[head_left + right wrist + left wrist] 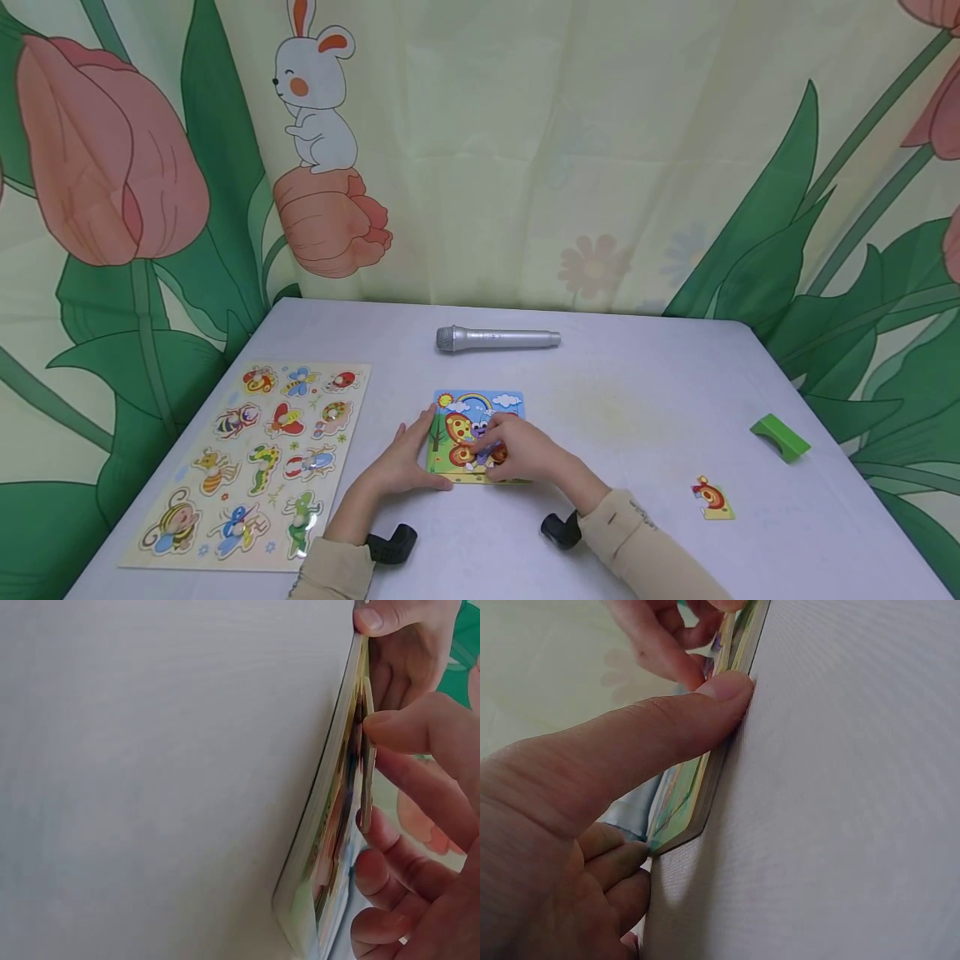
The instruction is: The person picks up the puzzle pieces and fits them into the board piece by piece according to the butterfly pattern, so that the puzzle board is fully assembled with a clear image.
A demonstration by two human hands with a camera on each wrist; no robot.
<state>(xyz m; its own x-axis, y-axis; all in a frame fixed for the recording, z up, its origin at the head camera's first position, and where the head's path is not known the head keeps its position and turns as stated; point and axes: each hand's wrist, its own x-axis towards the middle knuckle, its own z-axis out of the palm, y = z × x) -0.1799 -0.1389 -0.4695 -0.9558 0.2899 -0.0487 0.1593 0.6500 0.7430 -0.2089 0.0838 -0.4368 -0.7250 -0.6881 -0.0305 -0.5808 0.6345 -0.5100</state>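
Note:
A small butterfly jigsaw board [513,402] lies on the white table in front of the person. My left hand [405,462] holds it at the near left corner, thumb along the near edge and fingers against the left side. My right hand [528,450] is over the right part of the board. Between its thumb and fingers it pinches a flat puzzle piece [367,787], seen edge-on in the right wrist view and tilted slightly off the board's face. The picture on that piece is mostly hidden by the fingers.
A large peg puzzle board [210,563] with insect pictures lies at the left. Behind the hands is a silver microphone [498,338]. To the right lie a loose puzzle piece [714,500] with a red and yellow spiral and a green arch block [782,437].

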